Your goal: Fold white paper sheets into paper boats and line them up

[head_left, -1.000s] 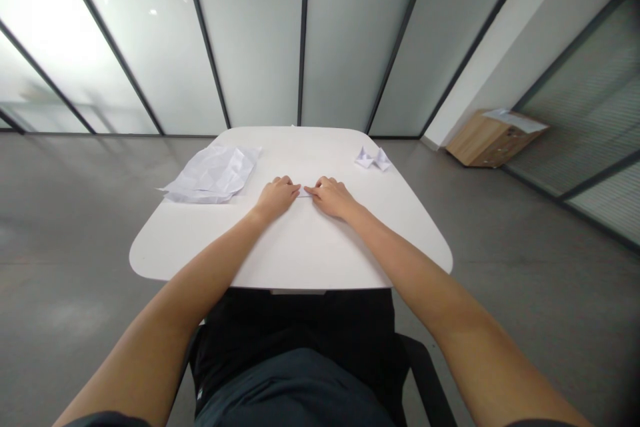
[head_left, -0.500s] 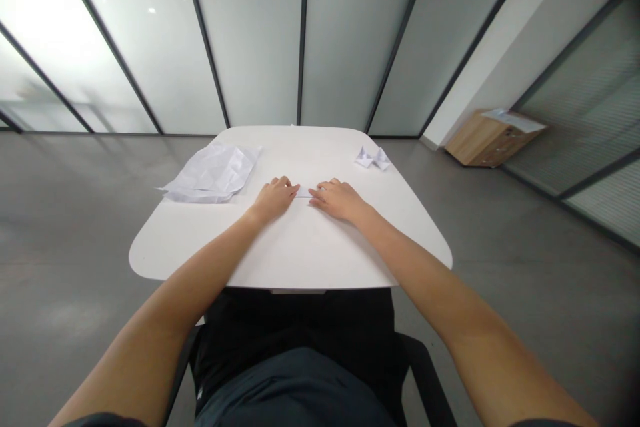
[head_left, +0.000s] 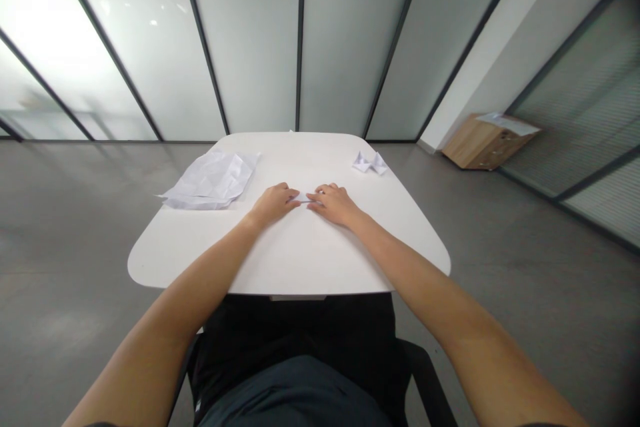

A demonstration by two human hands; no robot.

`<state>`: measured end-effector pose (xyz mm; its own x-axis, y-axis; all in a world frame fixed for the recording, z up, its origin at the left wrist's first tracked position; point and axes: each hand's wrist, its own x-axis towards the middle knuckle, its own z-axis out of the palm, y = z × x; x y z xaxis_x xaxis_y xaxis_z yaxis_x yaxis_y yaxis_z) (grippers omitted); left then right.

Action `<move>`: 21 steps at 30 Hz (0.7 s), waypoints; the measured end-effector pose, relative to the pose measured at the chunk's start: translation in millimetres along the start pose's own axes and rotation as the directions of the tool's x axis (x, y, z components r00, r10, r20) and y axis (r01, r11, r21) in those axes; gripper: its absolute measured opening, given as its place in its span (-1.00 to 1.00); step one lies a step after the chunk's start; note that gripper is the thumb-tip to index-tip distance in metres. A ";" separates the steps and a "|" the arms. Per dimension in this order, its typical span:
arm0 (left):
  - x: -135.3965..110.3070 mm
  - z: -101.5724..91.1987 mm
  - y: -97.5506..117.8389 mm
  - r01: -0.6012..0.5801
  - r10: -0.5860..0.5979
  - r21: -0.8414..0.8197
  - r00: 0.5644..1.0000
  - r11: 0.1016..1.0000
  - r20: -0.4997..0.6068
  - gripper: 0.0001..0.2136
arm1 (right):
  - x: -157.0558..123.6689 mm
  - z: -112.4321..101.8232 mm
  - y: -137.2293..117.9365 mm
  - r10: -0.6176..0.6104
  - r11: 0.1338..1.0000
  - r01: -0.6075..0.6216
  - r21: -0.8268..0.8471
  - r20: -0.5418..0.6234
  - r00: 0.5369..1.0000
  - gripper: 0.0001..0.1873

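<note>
A small folded piece of white paper (head_left: pixel 303 197) lies on the white table (head_left: pixel 300 253), between my two hands. My left hand (head_left: pixel 273 203) rests on the table with its fingers curled, the fingertips pressed on the paper's left end. My right hand (head_left: pixel 334 203) mirrors it, fingers bent and pinched on the paper's right end. Most of the paper is hidden under the fingers.
A heap of crumpled white sheets (head_left: pixel 212 180) lies at the table's left. Two small folded paper shapes (head_left: pixel 370 163) sit at the far right of the table. A wooden cabinet (head_left: pixel 483 140) stands on the floor to the right, by glass walls.
My hands spread slightly apart along the paper half a second ago, then came back together. The camera has tipped a little, so the table sits lower in view.
</note>
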<state>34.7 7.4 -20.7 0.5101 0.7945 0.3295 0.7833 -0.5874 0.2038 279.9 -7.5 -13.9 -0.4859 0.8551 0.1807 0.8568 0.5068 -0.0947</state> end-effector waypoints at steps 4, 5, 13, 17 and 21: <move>0.1 -0.2 -2.7 -0.004 0.004 -0.003 1.000 1.000 0.005 -0.63 | 2.3 3.6 -1.8 -0.014 1.000 0.014 0.024 -0.028 1.000 -0.55; 0.2 -0.6 -3.0 0.000 0.000 -0.003 1.000 1.000 0.007 -0.63 | 3.1 4.4 -2.3 -0.021 0.999 0.022 0.032 -0.037 0.999 -0.55; 1.5 -6.1 10.0 0.054 -0.053 -0.057 0.999 0.997 0.008 -0.58 | 11.7 6.2 -5.3 0.059 0.987 -0.040 0.155 -0.121 0.991 -0.64; 2.2 -2.4 20.0 0.138 -0.141 -0.107 0.990 0.985 -0.023 -0.58 | 15.5 6.6 -11.0 0.108 0.964 -0.070 0.257 -0.139 0.984 -0.77; 3.4 1.1 18.7 0.234 -0.245 -0.212 0.969 0.949 -0.027 -0.59 | 17.9 4.3 -18.0 0.096 0.957 -0.058 0.285 -0.122 0.988 -0.81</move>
<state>51.4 -0.7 -16.8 0.2930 0.9095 0.2948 0.7870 -0.4045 0.4659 255.0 -0.8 -13.2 -0.3768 0.8802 0.2885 0.7986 0.4665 -0.3803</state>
